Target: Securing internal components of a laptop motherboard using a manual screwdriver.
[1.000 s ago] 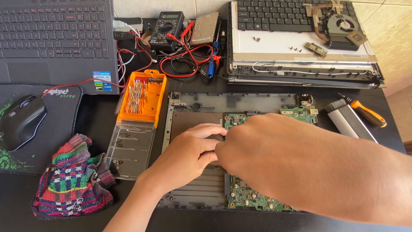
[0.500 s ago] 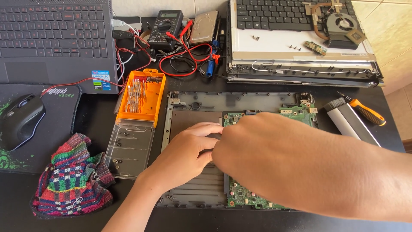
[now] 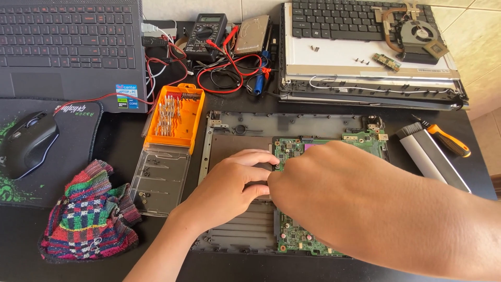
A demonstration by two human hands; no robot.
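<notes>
Both hands meet over the green circuit board (image 3: 292, 235) seated in the opened laptop base (image 3: 235, 130) on the black counter (image 3: 104, 261). The left hand (image 3: 229, 190) has curled fingers pinching at the board's left edge. The right hand (image 3: 323, 188) lies knuckles-up across it; I cannot tell its grip.

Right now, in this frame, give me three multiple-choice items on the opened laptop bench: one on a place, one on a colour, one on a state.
1. Where does the screwdriver bit case lie relative to the laptop base?
A. Left of it
B. Right of it
C. Inside it

2. What colour is the motherboard?
A. Blue
B. Green
C. Red

3. How is the bit case's clear lid?
A. Shut over the bits
B. Missing
C. Open, lying flat on the table

Answers:
1 A: the orange case sits beside the base's left edge.
2 B: its green board shows around the left hand and right hand, which meet at its left edge.
3 C: the lid lies flat below the tray, bits uncovered.
</notes>
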